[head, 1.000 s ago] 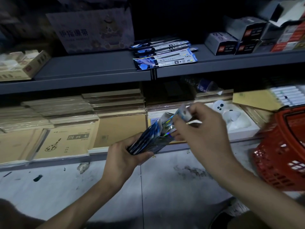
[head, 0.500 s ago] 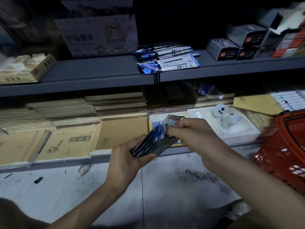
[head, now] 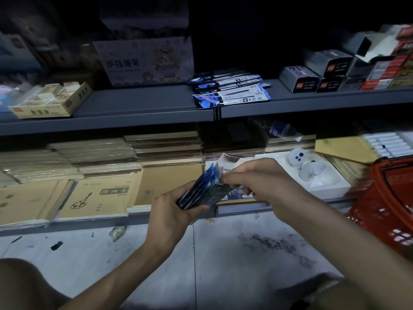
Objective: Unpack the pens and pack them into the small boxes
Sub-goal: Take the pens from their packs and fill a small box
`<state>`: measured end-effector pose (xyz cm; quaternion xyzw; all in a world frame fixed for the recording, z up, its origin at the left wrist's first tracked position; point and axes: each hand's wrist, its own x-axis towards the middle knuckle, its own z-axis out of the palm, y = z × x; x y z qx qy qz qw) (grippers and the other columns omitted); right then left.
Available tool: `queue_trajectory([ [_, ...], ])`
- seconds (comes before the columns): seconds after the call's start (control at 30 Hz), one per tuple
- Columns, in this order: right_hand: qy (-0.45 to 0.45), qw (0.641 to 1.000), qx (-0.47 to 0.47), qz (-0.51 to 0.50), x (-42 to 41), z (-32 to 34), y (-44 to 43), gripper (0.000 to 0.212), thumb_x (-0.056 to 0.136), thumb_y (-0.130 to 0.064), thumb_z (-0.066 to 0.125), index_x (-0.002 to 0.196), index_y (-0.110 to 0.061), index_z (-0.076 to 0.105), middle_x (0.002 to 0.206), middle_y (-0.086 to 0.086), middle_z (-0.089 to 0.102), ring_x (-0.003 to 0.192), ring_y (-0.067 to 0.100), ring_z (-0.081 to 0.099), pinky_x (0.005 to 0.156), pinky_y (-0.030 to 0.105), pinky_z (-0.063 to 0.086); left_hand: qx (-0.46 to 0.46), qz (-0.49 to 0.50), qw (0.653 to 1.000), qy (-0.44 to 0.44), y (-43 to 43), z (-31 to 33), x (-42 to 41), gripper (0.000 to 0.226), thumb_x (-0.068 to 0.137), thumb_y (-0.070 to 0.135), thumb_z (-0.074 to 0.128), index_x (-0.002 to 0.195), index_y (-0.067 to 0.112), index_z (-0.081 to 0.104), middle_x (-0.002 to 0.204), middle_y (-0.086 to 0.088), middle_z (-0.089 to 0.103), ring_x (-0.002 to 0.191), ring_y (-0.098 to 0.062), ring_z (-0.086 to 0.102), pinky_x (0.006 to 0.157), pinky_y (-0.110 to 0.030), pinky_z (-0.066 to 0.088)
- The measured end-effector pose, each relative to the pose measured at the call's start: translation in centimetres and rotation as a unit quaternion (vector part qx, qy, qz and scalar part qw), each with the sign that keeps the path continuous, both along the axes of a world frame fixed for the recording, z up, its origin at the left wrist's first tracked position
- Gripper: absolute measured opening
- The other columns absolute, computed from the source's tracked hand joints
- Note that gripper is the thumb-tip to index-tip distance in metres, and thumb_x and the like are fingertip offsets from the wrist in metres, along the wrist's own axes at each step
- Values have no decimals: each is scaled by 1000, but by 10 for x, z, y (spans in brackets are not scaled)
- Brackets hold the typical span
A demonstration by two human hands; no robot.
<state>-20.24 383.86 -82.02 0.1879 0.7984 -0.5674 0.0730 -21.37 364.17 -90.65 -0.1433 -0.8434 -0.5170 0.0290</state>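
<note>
My left hand (head: 171, 212) grips a fanned bundle of blue pen packets (head: 202, 191) from below, in front of the lower shelf. Just to its right, my right hand (head: 263, 184) pinches the packets at the right side of the bundle, fingers curled over them. A pile of the same blue-and-white pen packets (head: 231, 91) lies flat on the upper shelf (head: 138, 104). Small grey and red boxes (head: 328, 72) are stacked at the upper shelf's right end.
Brown notebook stacks (head: 100, 162) fill the lower shelf. A white tray with a small white figure (head: 301, 166) sits behind my right hand. A red plastic basket (head: 386, 202) stands at the right. A printed carton (head: 145, 61) and a flat yellow box (head: 51, 101) sit on the upper shelf.
My right hand came down from lifting one packet off the top and now pinches low at the bundle's right side. The left hand kept holding the bundle.
</note>
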Motion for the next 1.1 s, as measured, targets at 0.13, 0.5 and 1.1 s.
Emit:
queue_trajectory([
  [0.13, 13, 1000, 26, -4, 2, -4, -7, 14, 79, -19, 83, 75, -6, 80, 61, 9, 61, 44, 1, 45, 44, 16, 37, -7, -9, 1000, 24, 1, 6, 6, 65, 74, 13, 91, 100, 63, 58, 82, 45, 66, 83, 16, 67, 69, -7, 51],
  [0.5, -8, 997, 69, 16, -12, -7, -5, 23, 76, -19, 79, 55, -12, 71, 55, -3, 58, 55, 6, 51, 56, 23, 42, -30, -1, 999, 41, 4, 3, -2, 62, 75, 16, 91, 95, 68, 64, 81, 44, 66, 84, 12, 68, 73, -15, 55],
  [1.1, 39, 999, 27, 23, -3, 0, 11, 46, 89, -41, 77, 75, 1, 63, 45, -6, 40, 39, 3, 39, 53, 22, 37, 32, -4, 964, -262, -13, -24, -16, 35, 61, 18, 98, 91, 14, 82, 89, 1, 81, 84, -21, 78, 77, -42, 65],
])
